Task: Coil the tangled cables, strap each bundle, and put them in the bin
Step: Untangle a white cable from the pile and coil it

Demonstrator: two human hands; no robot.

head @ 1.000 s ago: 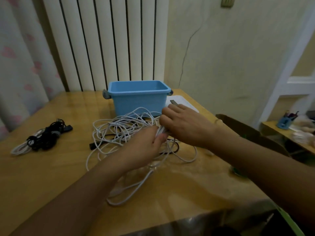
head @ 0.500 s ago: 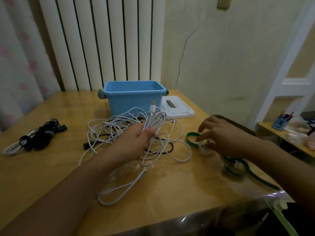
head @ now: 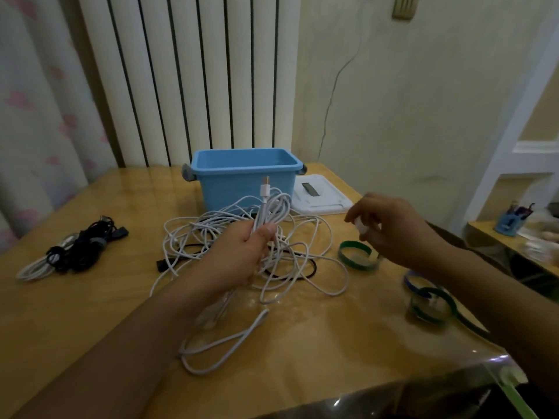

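The left hand [head: 242, 258] is curled round several strands of the white cable [head: 302, 261], gripping them as an upright sheaf; one USB plug [head: 265, 189] stands up out of the top of the fist, in front of the blue bin [head: 245, 179]. The rest of that white cable spills in loose loops under and around the hand, toward the bin on the far side and in one long loop toward the near table edge. One thin black cable [head: 290, 272] lies tangled among the white loops, just right of the left hand, and one black plug [head: 163, 264] shows at the tangle's left edge.

The right hand [head: 393, 231] is raised to the right of the tangle, apart from it, with its fingers bent and a small white piece [head: 361, 229] pinched at the fingertips; what that piece is cannot be told. Just below that hand lies one green strap [head: 354, 252] curled into a ring. Two more curled straps, one blue [head: 413, 281] and one green [head: 435, 303], lie nearer the right table edge, partly hidden by the forearm.

There is one bin, open, on the far side of the wooden table [head: 302, 343]. One white lid [head: 320, 198] lies flat just right of the bin. Well to the left of the bin sits one bundle of black and white cables [head: 75, 252].
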